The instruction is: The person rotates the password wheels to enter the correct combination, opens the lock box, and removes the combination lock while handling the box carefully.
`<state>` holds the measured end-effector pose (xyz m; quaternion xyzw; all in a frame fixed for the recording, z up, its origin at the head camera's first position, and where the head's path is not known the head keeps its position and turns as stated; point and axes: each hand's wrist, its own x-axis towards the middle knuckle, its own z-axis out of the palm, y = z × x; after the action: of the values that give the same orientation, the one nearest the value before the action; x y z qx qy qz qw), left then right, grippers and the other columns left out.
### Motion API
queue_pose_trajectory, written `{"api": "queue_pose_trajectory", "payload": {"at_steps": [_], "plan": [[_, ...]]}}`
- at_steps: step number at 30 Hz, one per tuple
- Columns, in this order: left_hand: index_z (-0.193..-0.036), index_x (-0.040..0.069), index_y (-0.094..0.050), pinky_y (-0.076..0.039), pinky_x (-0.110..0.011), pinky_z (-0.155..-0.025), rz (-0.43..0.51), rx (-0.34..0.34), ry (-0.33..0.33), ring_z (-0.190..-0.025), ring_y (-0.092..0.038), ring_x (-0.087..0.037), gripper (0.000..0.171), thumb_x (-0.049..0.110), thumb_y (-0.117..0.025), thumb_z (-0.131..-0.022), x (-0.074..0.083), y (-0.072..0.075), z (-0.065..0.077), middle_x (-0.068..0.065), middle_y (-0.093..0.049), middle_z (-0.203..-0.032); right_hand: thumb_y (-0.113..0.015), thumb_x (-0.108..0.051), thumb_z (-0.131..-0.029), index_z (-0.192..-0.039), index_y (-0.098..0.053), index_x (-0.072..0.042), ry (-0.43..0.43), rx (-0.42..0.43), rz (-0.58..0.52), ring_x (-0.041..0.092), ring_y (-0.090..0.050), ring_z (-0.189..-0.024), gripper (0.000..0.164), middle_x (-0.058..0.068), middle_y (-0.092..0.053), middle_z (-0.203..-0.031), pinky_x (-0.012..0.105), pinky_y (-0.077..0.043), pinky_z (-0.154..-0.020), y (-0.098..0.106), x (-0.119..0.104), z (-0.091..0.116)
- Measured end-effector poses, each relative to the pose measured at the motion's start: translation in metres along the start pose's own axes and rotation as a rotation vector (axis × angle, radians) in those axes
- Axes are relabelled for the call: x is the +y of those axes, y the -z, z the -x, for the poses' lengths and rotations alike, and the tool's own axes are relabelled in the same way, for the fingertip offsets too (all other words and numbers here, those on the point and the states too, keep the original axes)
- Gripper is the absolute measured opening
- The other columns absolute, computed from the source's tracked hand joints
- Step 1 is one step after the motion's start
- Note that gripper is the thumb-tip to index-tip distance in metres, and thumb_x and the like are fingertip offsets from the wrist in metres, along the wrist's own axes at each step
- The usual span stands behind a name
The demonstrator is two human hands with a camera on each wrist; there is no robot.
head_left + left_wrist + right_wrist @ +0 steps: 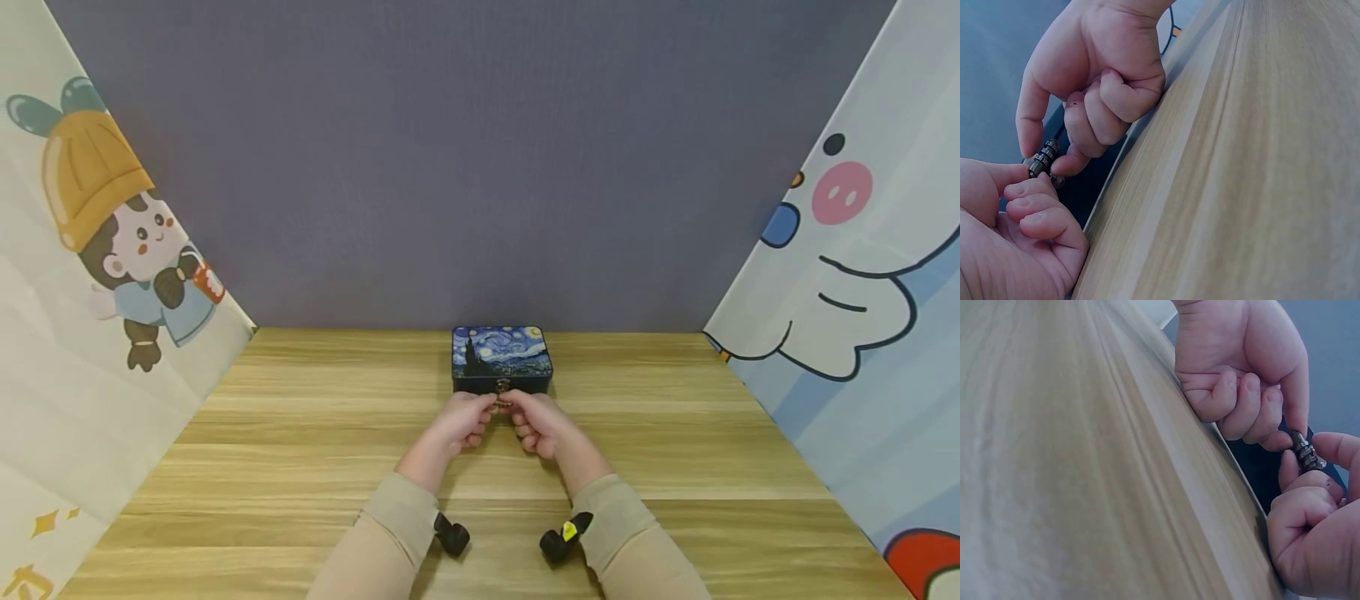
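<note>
A small dark box (501, 354) with a swirling blue night-sky picture on its lid stands closed at the far edge of the table. At its front clasp (502, 386) is a small dark metal combination padlock (1045, 157) with ridged number dials. My left hand (459, 419) pinches one end of this padlock between thumb and index finger, the other fingers curled in. From the other side, my right hand (546, 425) has its thumb and index finger round the dials (1305, 454). Both hands stay low, right before the box front.
The wood-grain table (337, 467) reaches to a grey back panel (480, 167) just behind the box. Printed cartoon curtains (45, 333) flank it on either side. A black wrist camera (452, 535) sits at the left sleeve, another camera (558, 543) at the right.
</note>
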<state>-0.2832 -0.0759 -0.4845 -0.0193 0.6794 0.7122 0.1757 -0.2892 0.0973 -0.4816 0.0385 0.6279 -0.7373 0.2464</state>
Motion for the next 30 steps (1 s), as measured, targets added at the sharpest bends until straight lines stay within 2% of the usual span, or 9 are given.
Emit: {"api": "queue_pose_trajectory", "payload": {"at_steps": [7,15,30], "plan": [[-0.095,0.003,-0.059,-0.026,-0.023,-0.044,0.001,0.001,0.0,-0.048,-0.026,-0.008,0.027,0.027,-0.053,-0.106,0.0,0.0,0.001,0.005,-0.038,-0.061,-0.067,-0.039,-0.095,-0.111,-0.065,0.005,-0.022,0.014,0.019,0.003,-0.023,-0.043,0.047,-0.01,-0.029,-0.056,0.019,-0.019,-0.039,0.006,-0.004,0.002],[-0.094,0.003,-0.058,-0.024,-0.022,-0.042,0.007,-0.004,-0.005,-0.046,-0.025,-0.007,0.027,0.026,-0.053,-0.106,0.0,-0.001,0.001,0.005,-0.037,-0.061,-0.065,-0.052,-0.095,-0.117,-0.063,0.004,-0.051,0.021,0.011,0.004,-0.022,-0.044,0.06,-0.01,-0.027,-0.057,0.02,-0.019,-0.039,0.015,-0.009,0.006],[-0.094,0.003,-0.056,-0.024,-0.023,-0.042,0.008,-0.015,0.001,-0.046,-0.025,-0.008,0.026,0.026,-0.054,-0.106,0.0,0.001,-0.003,0.005,-0.036,-0.061,-0.064,-0.048,-0.098,-0.097,-0.053,-0.006,-0.069,0.014,-0.067,0.002,-0.02,-0.042,0.043,-0.011,-0.026,-0.056,0.018,-0.017,-0.038,0.013,-0.012,0.002]]}}
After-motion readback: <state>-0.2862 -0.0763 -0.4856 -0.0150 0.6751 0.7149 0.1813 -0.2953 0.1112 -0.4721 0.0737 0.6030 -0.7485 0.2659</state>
